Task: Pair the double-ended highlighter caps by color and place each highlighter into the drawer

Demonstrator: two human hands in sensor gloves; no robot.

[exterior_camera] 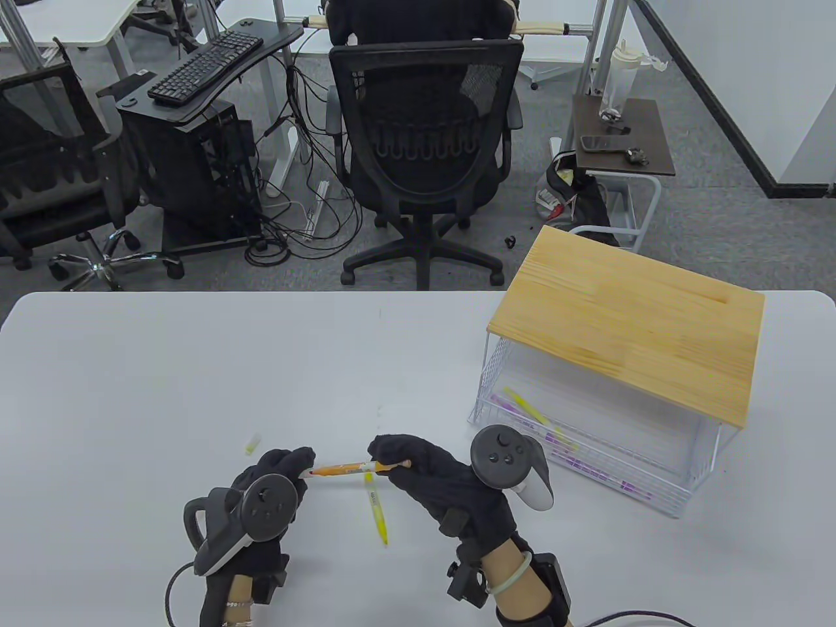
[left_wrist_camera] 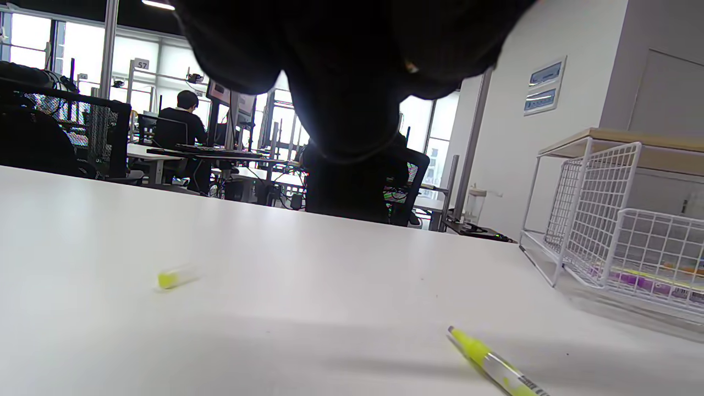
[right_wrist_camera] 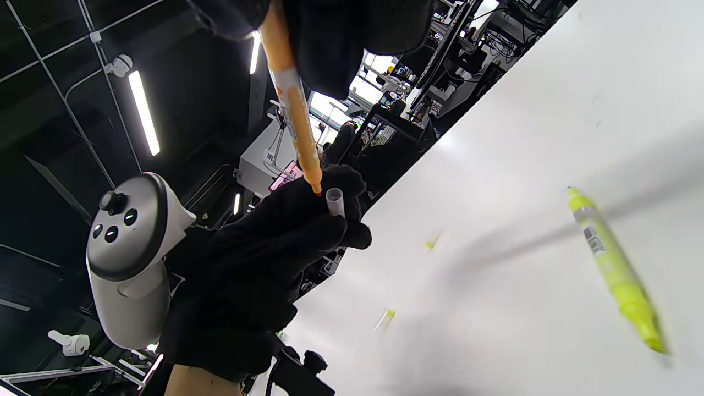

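My right hand [exterior_camera: 392, 460] pinches an orange highlighter [exterior_camera: 343, 468] by its right end and holds it level above the table. My left hand [exterior_camera: 302, 460] is at the pen's bare left tip. In the right wrist view the left hand [right_wrist_camera: 286, 236] pinches a clear cap [right_wrist_camera: 334, 202] just below the orange highlighter's [right_wrist_camera: 291, 104] tip. A yellow highlighter [exterior_camera: 375, 506] lies on the table under the hands, also seen as the yellow highlighter [left_wrist_camera: 495, 366] [right_wrist_camera: 616, 269]. A loose yellow cap [exterior_camera: 253, 444] [left_wrist_camera: 168, 279] lies left of my left hand.
At the right stands a white wire drawer unit [exterior_camera: 588, 450] with a wooden top [exterior_camera: 627, 320]. Its drawer is pulled out toward me and holds purple and yellow highlighters [exterior_camera: 522, 405]. A black office chair [exterior_camera: 424, 150] stands beyond the table's far edge.
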